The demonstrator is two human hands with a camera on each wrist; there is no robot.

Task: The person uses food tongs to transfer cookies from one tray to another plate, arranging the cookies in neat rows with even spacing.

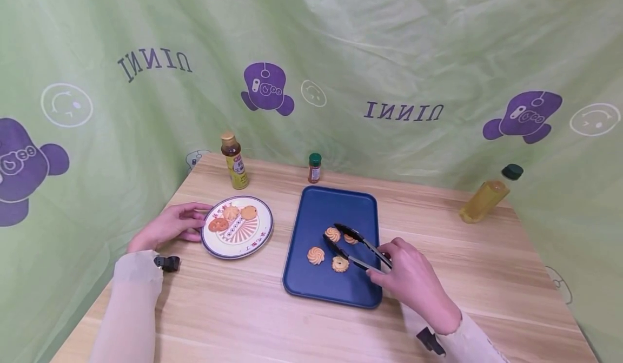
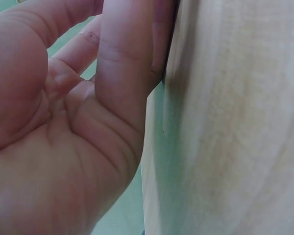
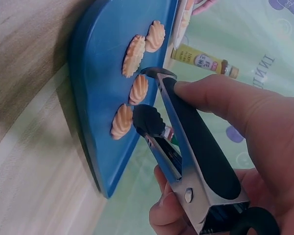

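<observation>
I have the right hand [image 1: 413,276] pinching the tongs [image 3: 201,142] between thumb and fingers, the tips parted among four cookies [image 1: 315,255] on the blue tray [image 1: 316,211]; I can't tell whether they touch one, and from the head view they partly cover some. The left hand [image 1: 172,223], fingers relaxed, touches the left rim of the plate [image 1: 233,252], which bears three more cookies and red characters I can't surely read. Beyond it stands a gold-capped bottle [image 1: 237,165], its label too small to read. A jar [image 1: 314,171] stands just past the tray's far edge, a yellow bottle [image 1: 484,200] far right. The cloth [image 1: 340,38] behind carries purple lettering resembling INNIU.
</observation>
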